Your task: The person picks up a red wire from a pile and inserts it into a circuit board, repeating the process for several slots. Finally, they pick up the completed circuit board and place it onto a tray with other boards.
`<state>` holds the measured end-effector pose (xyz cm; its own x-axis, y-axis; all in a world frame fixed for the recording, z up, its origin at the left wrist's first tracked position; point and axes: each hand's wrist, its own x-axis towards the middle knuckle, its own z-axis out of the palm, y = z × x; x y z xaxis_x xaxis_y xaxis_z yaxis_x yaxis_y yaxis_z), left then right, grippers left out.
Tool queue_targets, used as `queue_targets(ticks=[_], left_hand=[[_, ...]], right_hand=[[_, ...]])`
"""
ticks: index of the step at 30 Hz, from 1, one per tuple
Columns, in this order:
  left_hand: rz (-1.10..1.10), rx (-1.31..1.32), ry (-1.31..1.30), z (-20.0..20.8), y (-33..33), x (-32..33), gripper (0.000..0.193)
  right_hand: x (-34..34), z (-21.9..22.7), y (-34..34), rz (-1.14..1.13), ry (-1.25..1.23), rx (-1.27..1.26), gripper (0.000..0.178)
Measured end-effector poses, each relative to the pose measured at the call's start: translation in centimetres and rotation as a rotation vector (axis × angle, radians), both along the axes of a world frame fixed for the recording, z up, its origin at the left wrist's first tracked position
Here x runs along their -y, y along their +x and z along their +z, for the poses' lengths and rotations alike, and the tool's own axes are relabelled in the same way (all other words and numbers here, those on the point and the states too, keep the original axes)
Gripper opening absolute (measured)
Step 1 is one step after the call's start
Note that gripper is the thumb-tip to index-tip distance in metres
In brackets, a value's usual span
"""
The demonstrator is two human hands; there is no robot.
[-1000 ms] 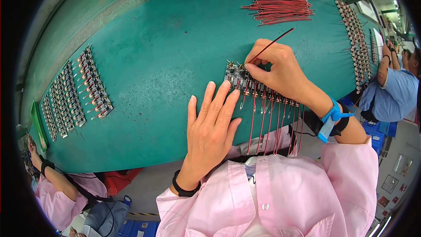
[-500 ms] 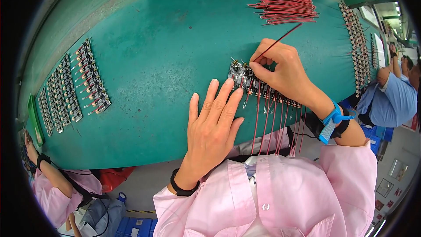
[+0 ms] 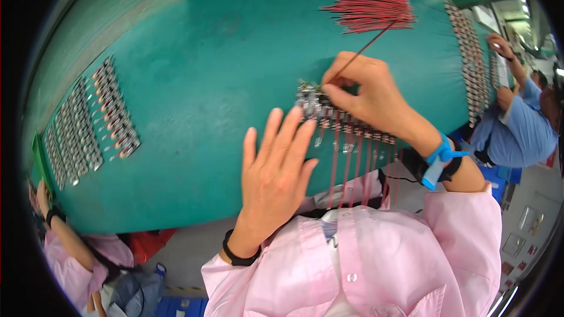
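Observation:
My right hand [image 3: 364, 91] pinches a thin dark red wire [image 3: 371, 42] between thumb and fingers, its far end pointing up and right. The fingertips are at the upper left part of a strip of small circuit boards [image 3: 346, 122], hiding the wire's lower end. Several red wires [image 3: 345, 170] hang from that strip over the table's near edge. My left hand [image 3: 275, 164] lies flat, fingers stretched out, with its fingertips beside the strip's left end. A blue strap [image 3: 437, 158] is around my right wrist.
A pile of red wires [image 3: 370, 4] lies at the far side of the green table [image 3: 194, 76]. Board strips stand in rows at the left [image 3: 113, 108] and right [image 3: 468, 64]. A co-worker's arm [image 3: 73, 243] is at the lower left; another person [image 3: 517, 117] sits at the right.
The whole view has shifted slightly, so things appear a little further left. My right hand still pinches the wire at the strip, and my left hand stays flat beside it.

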<state>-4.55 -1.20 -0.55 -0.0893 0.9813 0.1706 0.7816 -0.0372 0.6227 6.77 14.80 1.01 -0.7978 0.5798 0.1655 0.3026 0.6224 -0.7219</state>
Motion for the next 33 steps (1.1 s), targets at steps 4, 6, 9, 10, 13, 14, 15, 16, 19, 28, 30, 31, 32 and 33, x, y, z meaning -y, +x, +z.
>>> queue_targets(ticks=[4,6,9,10,13,14,15,16,19,28,30,31,32,33], left_hand=[[0.026,-0.037,-0.041,0.6,0.2,0.3,0.045],[0.005,-0.037,-0.019,0.4,0.3,0.2,0.045],[0.011,-0.061,-0.016,0.0,0.5,0.0,0.044],[0.012,-0.063,-0.015,0.0,0.6,-0.1,0.044],[0.028,-0.085,-0.023,0.0,0.7,0.1,0.044],[0.03,-0.089,-0.015,0.0,0.7,0.1,0.044],[0.032,-0.093,-0.006,0.0,0.8,0.1,0.045],[0.038,-0.099,-0.001,0.0,0.8,0.1,0.045],[0.033,-0.113,0.007,-0.1,0.8,0.2,0.046],[0.063,-0.043,0.054,0.1,0.7,0.0,0.042],[0.095,-0.034,0.11,0.1,0.8,0.2,0.039],[0.13,-0.019,0.159,0.1,0.8,0.3,0.036],[0.165,-0.003,0.209,0.2,0.9,0.4,0.033],[0.168,-0.006,0.221,0.5,1.0,0.5,0.033]], right_hand=[[-0.4,-0.3,0.2,0.036,0.038,-0.053,0.004],[-0.5,-0.5,0.2,0.011,0.071,-0.054,0.004],[-0.7,-0.7,0.3,0.003,0.099,-0.074,0.005],[-0.7,-0.6,0.5,0.004,0.105,-0.052,0.005],[-0.5,-0.5,0.4,0.016,0.105,-0.027,0.006],[-0.4,-0.4,0.4,0.023,0.129,-0.017,0.007],[-0.4,-0.3,0.4,0.029,0.153,-0.007,0.007],[-0.4,-0.4,0.2,0.039,0.173,0.001,0.008],[-0.4,-0.5,0.0,0.027,0.154,-0.008,0.007],[-1.1,0.1,0.0,0.031,0.089,0.006,0.007],[-0.7,0.7,0.1,0.039,0.098,-0.02,0.008],[-0.3,1.0,0.2,0.05,0.102,-0.039,0.008],[0.2,1.3,0.2,0.062,0.106,-0.059,0.008],[0.9,1.8,0.0,0.064,0.118,-0.062,0.008]])
